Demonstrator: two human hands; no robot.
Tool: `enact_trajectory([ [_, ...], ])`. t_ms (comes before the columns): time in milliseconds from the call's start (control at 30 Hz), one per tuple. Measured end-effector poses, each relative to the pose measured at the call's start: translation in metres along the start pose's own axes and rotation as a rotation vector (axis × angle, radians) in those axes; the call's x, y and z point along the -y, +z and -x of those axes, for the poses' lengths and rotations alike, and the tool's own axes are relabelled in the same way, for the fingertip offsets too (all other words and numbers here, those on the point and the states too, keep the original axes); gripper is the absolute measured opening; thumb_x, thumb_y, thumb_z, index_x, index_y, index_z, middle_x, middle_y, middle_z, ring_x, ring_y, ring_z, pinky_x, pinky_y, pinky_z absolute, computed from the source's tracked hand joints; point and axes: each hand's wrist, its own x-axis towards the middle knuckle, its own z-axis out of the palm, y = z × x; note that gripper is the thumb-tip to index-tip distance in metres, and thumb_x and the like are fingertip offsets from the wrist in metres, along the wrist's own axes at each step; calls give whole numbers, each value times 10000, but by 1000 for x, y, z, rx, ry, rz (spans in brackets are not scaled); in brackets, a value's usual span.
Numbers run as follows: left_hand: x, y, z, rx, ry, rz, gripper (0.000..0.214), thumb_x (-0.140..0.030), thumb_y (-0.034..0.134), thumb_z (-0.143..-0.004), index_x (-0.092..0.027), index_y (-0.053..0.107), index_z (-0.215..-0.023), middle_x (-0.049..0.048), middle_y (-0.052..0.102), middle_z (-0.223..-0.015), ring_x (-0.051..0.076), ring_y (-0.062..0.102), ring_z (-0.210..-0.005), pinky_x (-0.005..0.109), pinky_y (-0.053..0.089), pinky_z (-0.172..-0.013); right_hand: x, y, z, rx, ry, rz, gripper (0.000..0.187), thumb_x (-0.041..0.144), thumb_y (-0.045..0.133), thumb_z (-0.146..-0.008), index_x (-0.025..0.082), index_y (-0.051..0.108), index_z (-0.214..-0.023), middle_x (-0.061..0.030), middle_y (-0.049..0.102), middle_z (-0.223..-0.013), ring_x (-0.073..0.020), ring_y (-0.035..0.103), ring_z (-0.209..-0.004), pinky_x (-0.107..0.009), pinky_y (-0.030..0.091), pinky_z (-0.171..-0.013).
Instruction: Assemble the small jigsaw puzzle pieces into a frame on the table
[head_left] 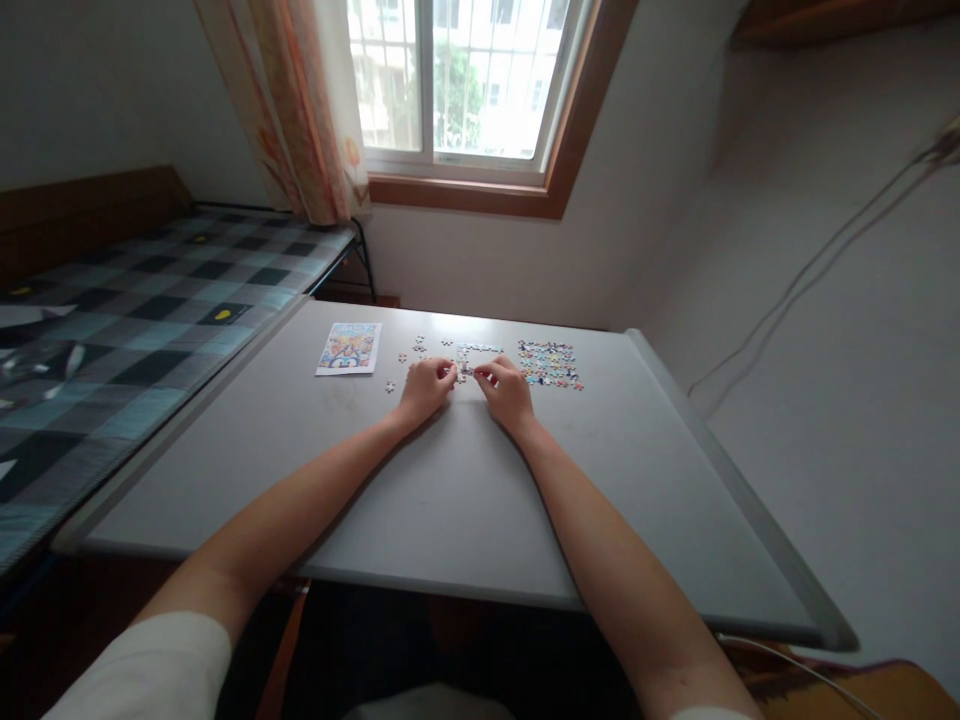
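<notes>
Hands (429, 388) touch puzzle pieces (463, 368) near an illegible card (349, 350).

Obstructed at center by left hand (429, 388) and right hand (506, 388), close together at the puzzle strip (480, 349). Obstructed farther left by scattered pieces (390, 386) and picture card (349, 349); to the right by the piece cluster (551, 380). Passable over the table (465, 490) between left forearm (315, 492) and right forearm (600, 530), also outboard of right forearm, nearer than the piece cluster.

Partly joined jigsaw (480, 348), loose pieces (549, 364) alongside
</notes>
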Motion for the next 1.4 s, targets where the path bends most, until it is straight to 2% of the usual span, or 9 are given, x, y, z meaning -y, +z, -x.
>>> enact_trajectory([
  [100,-2,-2,2,-26,53,-317,212,-293,549,-819,-195,735,-848,47,689,-664,170,615,-634,259,441,-633,-2,2,0,71,5,27,145,238,566,-840,230,707,-811,-25,609,-835,-141,568,-709,-268,441,-721],
  [200,-3,-2,4,0,48,-450,225,-322,544,-828,-224,742,-872,51,694,-686,188,615,-660,266,420,-623,-1,3,1,139,3,66,143,233,573,-830,244,710,-792,-20,615,-842,-144,566,-718,-269,434,-716],
  [467,-5,-2,4,48,34,-467,239,-331,543,-828,-235,740,-925,60,699,-714,217,622,-691,290,426,-640,-2,2,1,81,16,140,161,314,601,-828,238,723,-899,-37,601,-833,-159,554,-741,-296,429,-762],
  [667,-2,1,4,64,54,-509,261,-274,552,-807,-248,732,-993,61,710,-758,213,629,-721,291,440,-659,-4,3,2,100,15,226,143,294,599,-834,239,731,-823,-57,611,-852,-192,554,-819,-322,421,-777],
  [900,-3,1,5,45,47,-492,249,-249,548,-814,-237,733,-980,73,707,-785,226,629,-742,305,435,-672,-6,3,-1,84,7,96,181,249,516,-888,208,691,-868,-53,617,-863,-163,567,-774,-282,426,-752],
  [1000,-5,-8,1,76,137,-526,255,-238,508,-840,-232,723,-977,74,695,-872,213,629,-763,291,418,-658,-1,5,-1,170,-64,102,165,254,525,-893,219,685,-876,-49,623,-875,-172,574,-849,-275,422,-781],
  [1200,-4,-35,-6,256,332,-598,265,-250,513,-843,-255,709,-1021,65,631,-1031,170,612,-740,277,409,-659,6,11,-2,186,-45,134,197,276,515,-904,206,696,-865,-60,615,-890,-172,577,-831,-280,424,-774],
  [1300,5,-37,0,256,364,-550,266,-274,519,-850,-256,700,-1043,60,610,-1062,160,594,-758,280,419,-686,8,11,-2,164,-11,146,180,270,532,-893,208,699,-914,-56,603,-884,-166,575,-784,-278,427,-748],
  [1400,16,-34,8,198,448,-542,278,-279,469,-883,-243,700,-1033,68,608,-976,202,564,-872,323,435,-770,10,9,-1,127,7,137,185,273,547,-883,218,683,-996,-43,593,-906,-146,568,-734,-271,430,-730],
])
